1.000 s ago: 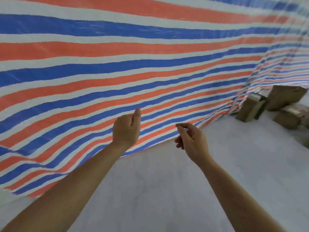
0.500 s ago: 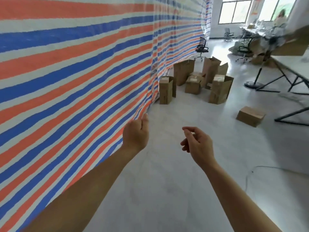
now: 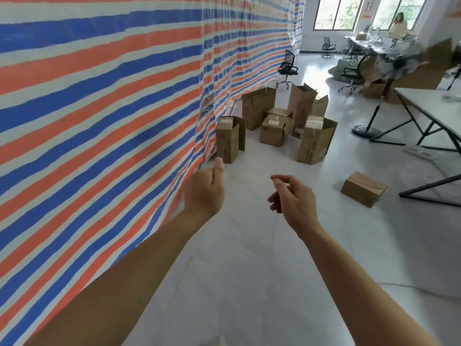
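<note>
The left hand (image 3: 204,193) is hovering just beside the striped tarp (image 3: 99,121), thumb raised. Its fingers are hidden, so the grip cannot be told. The right hand (image 3: 291,201) is curling loosely, holding nothing. The tarp is hanging left of both hands, its lower edge running along the floor (image 3: 249,270) toward the cardboard boxes (image 3: 274,126). The left hand is nearer.

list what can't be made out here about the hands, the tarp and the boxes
Head view only.
1. Left hand: its fingers are hidden behind the hand, so contact with the striped tarp cannot be told.
2. Labels on the cardboard boxes: too small to read.
3. Table: cut off by the right edge.
4. Standing fan: its head is blurred.
</note>
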Demonstrator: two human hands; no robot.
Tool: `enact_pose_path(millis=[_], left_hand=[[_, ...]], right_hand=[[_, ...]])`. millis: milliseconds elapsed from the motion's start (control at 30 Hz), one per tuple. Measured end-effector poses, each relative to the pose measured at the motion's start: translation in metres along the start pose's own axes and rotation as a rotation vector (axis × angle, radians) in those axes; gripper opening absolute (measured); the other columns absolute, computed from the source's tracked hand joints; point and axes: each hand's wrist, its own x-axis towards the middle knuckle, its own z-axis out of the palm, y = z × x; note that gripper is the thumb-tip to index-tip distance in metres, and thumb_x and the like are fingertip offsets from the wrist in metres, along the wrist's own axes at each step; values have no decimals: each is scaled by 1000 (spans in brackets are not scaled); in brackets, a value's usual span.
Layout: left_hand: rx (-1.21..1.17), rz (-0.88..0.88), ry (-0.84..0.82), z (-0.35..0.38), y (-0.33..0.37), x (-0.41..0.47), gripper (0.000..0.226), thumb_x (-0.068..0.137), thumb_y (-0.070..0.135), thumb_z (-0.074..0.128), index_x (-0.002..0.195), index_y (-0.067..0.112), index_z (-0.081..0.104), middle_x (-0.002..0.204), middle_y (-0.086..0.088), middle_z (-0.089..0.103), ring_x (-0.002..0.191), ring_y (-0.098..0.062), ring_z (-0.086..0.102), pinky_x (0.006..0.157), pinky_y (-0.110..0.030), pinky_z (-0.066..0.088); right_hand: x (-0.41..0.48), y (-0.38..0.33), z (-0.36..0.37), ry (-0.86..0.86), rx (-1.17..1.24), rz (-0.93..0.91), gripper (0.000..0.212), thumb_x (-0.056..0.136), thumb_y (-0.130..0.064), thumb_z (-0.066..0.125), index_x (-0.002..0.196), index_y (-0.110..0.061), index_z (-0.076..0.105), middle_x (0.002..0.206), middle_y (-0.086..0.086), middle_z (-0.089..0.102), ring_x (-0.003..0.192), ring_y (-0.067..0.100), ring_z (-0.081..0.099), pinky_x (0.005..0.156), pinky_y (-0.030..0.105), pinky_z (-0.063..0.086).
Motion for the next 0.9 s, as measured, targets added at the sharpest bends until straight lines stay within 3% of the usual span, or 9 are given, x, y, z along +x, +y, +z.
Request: enact_pose_path(millis=[67, 100, 133, 200, 267, 367, 500, 700, 900], left_hand=[[-64, 6, -88, 38, 1, 36, 25, 104, 36, 50, 86, 18, 55, 87, 1, 58, 80, -8, 57, 84, -21, 48], [-86, 27, -92, 54, 4, 52, 37, 105, 27, 51, 68, 24, 42, 71, 7, 47, 67, -2, 47, 73, -14, 42], [-120, 43, -112, 78, 7, 77, 47, 105, 23, 51, 63, 29, 29, 65, 12, 36, 60, 0, 40, 65, -9, 35], [-153, 70, -169, 114, 25, 115, 53, 105, 20, 50, 63, 30, 20, 63, 15, 28, 50, -1, 39, 53, -3, 34], [-160, 104, -189, 163, 34, 166, 54, 106, 22, 48, 60, 27, 21, 58, 11, 27, 46, -1, 35, 52, -1, 36], [-174, 166, -352, 239, 50, 230, 59, 108, 32, 41, 51, 18, 38, 49, -1, 38, 46, -8, 38, 50, -21, 35], [-241, 217, -492, 348, 78, 283, 63, 109, 28, 38, 48, 13, 41, 47, -6, 41, 45, -20, 42, 51, -40, 37], [-245, 285, -568, 523, 120, 337, 63, 109, 30, 35, 50, 12, 41, 46, -3, 38, 44, -18, 39, 51, -35, 33], [-191, 214, -616, 669, 178, 415, 63, 109, 34, 33, 53, 10, 42, 48, -4, 38, 45, -16, 37, 53, -35, 34]], right_hand=[[58, 18, 5, 14, -15, 10, 16, 103, -21, 55, 106, -19, 71, 68, 6, 72, 55, 17, 65, 55, 31, 51], [82, 25, 7, 19, -30, 13, 16, 103, -21, 55, 107, -19, 71, 68, 6, 72, 55, 16, 66, 55, 31, 51], [116, 32, 9, 27, -35, 16, 17, 103, -21, 55, 108, -18, 71, 68, 5, 72, 55, 16, 66, 55, 30, 51], [167, 40, 5, 49, -52, 40, 17, 103, -21, 55, 109, -18, 71, 67, 4, 72, 55, 16, 66, 55, 30, 50], [219, 45, -5, 76, -66, 48, 17, 103, -22, 55, 108, -18, 71, 67, 4, 71, 55, 16, 65, 54, 27, 48], [286, 53, -36, 146, -88, 65, 16, 103, -22, 55, 107, -19, 71, 66, 4, 71, 55, 15, 65, 53, 24, 47], [364, 83, -90, 268, -78, 104, 15, 103, -20, 57, 104, -19, 72, 63, 3, 70, 53, 15, 64, 53, 24, 47], [502, 164, -170, 362, -62, 133, 14, 103, -21, 56, 103, -23, 70, 66, 3, 71, 56, 16, 66, 55, 28, 49], [661, 201, -242, 299, -83, 186, 17, 104, -22, 55, 111, -17, 69, 71, 5, 72, 59, 17, 68, 56, 27, 50]])
